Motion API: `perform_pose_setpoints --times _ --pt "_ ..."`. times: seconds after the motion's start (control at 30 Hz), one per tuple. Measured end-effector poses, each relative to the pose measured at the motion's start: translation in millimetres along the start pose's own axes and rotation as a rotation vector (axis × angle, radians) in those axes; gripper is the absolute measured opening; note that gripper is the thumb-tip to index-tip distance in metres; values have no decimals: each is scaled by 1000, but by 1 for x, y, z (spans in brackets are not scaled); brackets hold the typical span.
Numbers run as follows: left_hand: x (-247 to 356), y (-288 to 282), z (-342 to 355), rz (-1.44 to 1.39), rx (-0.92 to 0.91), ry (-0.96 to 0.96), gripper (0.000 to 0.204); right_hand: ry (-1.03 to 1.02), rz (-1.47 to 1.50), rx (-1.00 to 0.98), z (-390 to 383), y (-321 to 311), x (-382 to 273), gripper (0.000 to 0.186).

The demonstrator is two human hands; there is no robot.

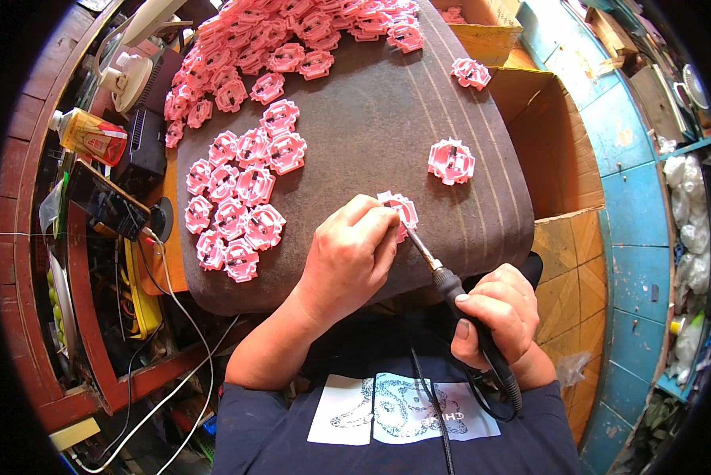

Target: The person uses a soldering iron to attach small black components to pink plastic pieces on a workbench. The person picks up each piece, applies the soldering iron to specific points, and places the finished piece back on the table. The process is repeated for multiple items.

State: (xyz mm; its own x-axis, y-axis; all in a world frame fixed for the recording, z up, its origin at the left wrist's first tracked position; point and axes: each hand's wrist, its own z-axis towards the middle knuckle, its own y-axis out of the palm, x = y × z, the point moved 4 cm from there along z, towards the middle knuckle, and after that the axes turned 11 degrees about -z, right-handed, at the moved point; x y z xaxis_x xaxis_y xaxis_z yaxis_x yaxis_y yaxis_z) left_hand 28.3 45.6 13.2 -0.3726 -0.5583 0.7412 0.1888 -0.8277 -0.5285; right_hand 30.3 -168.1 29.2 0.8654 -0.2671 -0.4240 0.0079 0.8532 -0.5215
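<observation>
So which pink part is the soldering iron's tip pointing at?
The pink part at the left hand, where the soldering iron in the right hand points; the others lie apart from both hands.

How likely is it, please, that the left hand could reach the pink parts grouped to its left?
Probably yes: only tabletop seems to lie between the left hand and those parts, though it apparently holds another part.

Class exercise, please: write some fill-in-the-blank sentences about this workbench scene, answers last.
1. The right hand holds a tool with a ____ handle.
2. The heaped pieces on the table are mainly ____ in colour.
3. The piece at the tool's tip is near the ____ hand.
4. In this view, the large cardboard box is on the table's ____ side.

Answers: black; pink; left; right.
</observation>
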Motion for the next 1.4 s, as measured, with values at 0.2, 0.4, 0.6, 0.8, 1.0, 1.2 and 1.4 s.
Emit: perform_pose_setpoints --times 0.2,0.4,0.6,0.8,1.0,1.2,1.4 --pt "-1 0 0 1 -2 -3 12 -4 -12 3 1 0 -1 23" --pt "-2 0 -1 -6 -1 -6 13 -18 -21 4 1 2 -1 23" --pt "-1 0 -1 -5 2 -2 13 -11 -10 7 1 2 -1 23" --pt "-2 0 -1 -17 -7 -12 13 -5 -8 4 1 1 -1 23" --pt "-3 0 -1 -6 5 9 13 15 -16 25 0 -4 1 22" --pt "-2 0 -1 -4 -2 7 13 23 -16 45 -3 -4 3 23" --pt "-2 0 -1 -8 6 12 13 21 -13 42 -4 -3 3 24"
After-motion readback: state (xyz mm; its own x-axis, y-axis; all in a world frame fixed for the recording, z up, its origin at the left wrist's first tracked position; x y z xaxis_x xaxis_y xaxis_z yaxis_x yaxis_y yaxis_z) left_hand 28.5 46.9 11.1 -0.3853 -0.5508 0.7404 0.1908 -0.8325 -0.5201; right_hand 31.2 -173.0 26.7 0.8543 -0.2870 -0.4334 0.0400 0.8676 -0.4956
